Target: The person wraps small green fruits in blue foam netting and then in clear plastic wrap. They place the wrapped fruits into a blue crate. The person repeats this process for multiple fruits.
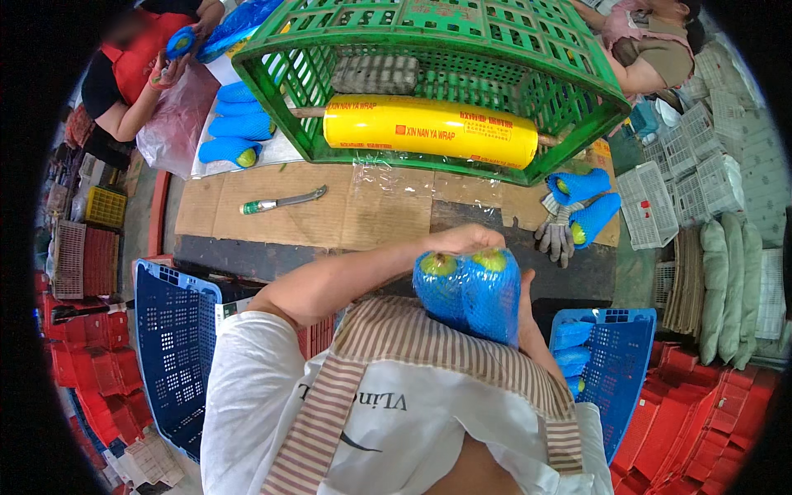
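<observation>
Against the striped apron, a film-wrapped pair of green vegetables (467,291) in blue foam nets stands tilted, stem ends facing up. My left hand (473,237) curls over its far side, with the fingertips partly hidden. On the right side my right hand (527,303) supports the bundle, mostly concealed behind it. Clear film shines over both nets. Beyond my hands, a yellow roll of cling wrap (430,130) sits on a rod across a green plastic crate (427,34). Loose clear film (396,179) lies on the cardboard below the roll.
A knife (283,200) lies on the cardboard (297,229). Two netted vegetables (594,218) and a grey glove (557,232) are at right; several more (240,124) lie at left. Blue crates (179,352) flank me. Two people work across the table, one holding a netted vegetable (180,42).
</observation>
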The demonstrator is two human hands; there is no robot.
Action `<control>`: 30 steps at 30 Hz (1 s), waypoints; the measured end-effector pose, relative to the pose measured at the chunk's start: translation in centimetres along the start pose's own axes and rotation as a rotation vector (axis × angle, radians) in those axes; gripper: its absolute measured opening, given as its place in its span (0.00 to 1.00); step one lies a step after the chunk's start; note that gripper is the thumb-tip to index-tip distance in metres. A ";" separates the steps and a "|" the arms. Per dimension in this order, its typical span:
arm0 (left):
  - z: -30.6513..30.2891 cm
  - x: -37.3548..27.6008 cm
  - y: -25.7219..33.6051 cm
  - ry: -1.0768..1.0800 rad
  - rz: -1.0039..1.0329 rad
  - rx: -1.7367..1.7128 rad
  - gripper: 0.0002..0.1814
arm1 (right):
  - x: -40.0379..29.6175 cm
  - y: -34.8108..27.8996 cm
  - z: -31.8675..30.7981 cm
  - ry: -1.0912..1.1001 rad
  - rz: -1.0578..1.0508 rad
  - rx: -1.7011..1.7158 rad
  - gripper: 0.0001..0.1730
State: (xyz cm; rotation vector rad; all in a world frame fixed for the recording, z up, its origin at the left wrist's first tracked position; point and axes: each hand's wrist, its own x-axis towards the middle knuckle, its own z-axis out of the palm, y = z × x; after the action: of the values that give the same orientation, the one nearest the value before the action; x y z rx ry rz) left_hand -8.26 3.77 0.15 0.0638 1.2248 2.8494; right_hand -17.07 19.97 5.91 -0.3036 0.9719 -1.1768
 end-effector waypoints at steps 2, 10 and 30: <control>2.8 -0.8 1.0 -0.014 -0.059 -0.084 0.08 | 0.0 0.5 -0.4 0.037 -0.185 -0.104 0.64; 6.9 -3.1 3.5 0.066 -0.297 0.582 0.12 | 0.4 -2.4 0.1 -0.519 -0.522 -0.589 0.54; 12.6 -14.7 5.4 0.766 0.672 1.089 0.08 | 1.4 -3.5 0.8 -0.518 0.008 -0.096 0.55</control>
State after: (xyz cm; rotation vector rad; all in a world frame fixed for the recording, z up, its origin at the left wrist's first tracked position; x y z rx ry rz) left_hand 6.97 8.40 12.43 -0.7651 3.2723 2.1612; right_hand -18.63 17.16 8.01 -0.6452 0.5733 -0.9752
